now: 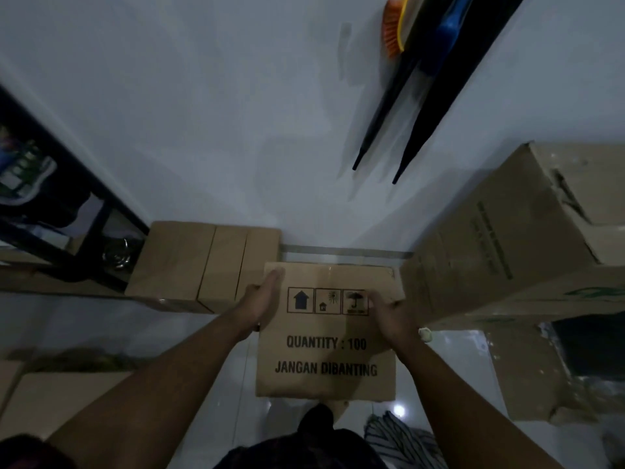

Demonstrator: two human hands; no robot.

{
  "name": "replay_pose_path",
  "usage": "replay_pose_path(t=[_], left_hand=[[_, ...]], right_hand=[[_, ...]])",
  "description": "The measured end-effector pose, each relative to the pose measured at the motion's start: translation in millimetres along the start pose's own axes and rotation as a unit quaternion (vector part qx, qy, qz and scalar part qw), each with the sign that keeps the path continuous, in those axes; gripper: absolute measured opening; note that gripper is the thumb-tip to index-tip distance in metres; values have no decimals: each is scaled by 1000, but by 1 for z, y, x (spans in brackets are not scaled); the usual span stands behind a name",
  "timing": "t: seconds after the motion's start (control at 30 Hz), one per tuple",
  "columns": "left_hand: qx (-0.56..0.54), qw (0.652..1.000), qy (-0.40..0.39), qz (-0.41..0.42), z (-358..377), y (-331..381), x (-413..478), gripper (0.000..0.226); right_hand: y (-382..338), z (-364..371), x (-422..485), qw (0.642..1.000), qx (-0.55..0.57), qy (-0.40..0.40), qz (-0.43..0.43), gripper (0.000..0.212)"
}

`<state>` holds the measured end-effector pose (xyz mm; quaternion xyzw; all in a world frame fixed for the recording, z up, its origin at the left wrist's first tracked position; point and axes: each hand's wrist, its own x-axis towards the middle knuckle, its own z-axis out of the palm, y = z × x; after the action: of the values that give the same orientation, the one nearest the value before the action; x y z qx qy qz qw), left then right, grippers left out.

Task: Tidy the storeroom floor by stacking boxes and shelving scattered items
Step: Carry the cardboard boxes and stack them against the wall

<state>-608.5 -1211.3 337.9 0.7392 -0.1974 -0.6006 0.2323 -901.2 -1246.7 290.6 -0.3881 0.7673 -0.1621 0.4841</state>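
Two-hand side clamp on the box (pixel 324 353): left hand (pixel 267 299) laid flat on its left edge with fingers straight, pressing inward; right hand (pixel 389 316) wrapped over the right edge, fingers looking curled onto the printed face. Opposed squeeze, likely because there are no handles and the print says don't throw it. Both hands sit toward the far end of the box, so the near end hangs toward the person's body. Can't tell if the underside touches the floor (pixel 216 333) or is clear of it. Printed face is up and readable from the holder's side, the arrow symbol pointing away. Just past the left hand: row of boxes (pixel 203 265) against the wall (pixel 203 130), tops level, probably the stacking spot. Just right of the right hand: big carton (pixel 507 238), taller and scuffed, close enough to snag a knuckle. The gap between the two is about box width, tight fit either way. Further left, a dark rack (pixel 67 214) with blurred items. Down-right of the grip, flattened cardboard (pixel 527 367) on the floor, still to clear. Up the wall, a hanging brush (pixel 392 28), not relevant.
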Motion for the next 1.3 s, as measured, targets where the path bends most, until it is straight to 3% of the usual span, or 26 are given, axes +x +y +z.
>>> replay_pose_path(t=[0.07,0.2,0.27,0.33,0.47,0.5,0.6,0.63,0.87,1.03,1.13,1.23,1.3], left_hand=[[-11,1000,-22,-10,4,25,15,77],[-2,997,-1,-76,10,62,64,86],[12,996,5,-92,12,73,92,78],[21,994,-10,-105,10,76,122,67],[39,989,-39,-138,0,50,189,46],[36,988,-44,-143,-1,41,204,37],[3,989,-39,-144,3,11,246,15],[-5,989,-32,-144,5,-1,261,15],[57,997,11,-50,14,-82,354,48],[101,993,58,22,16,-139,402,59],[166,981,64,71,20,-161,422,78],[314,938,33,142,21,-181,443,117],[413,894,24,175,20,-193,458,122]], right_hand=[[-21,-2,23,1000,-12,-15,17,118],[-43,4,84,995,-40,-34,85,131],[-47,14,116,990,-58,-37,125,137],[-58,23,134,980,-73,-62,174,126],[-51,49,173,965,-20,-131,226,68],[-43,59,182,961,0,-146,234,63],[-6,92,219,962,31,-135,237,87],[5,102,230,963,46,-128,233,84],[72,159,288,974,33,-127,184,11],[116,199,318,983,86,-85,140,37],[135,220,331,983,116,-75,118,48],[151,234,342,989,106,-77,64,62],[168,240,352,993,69,-93,7,74]])
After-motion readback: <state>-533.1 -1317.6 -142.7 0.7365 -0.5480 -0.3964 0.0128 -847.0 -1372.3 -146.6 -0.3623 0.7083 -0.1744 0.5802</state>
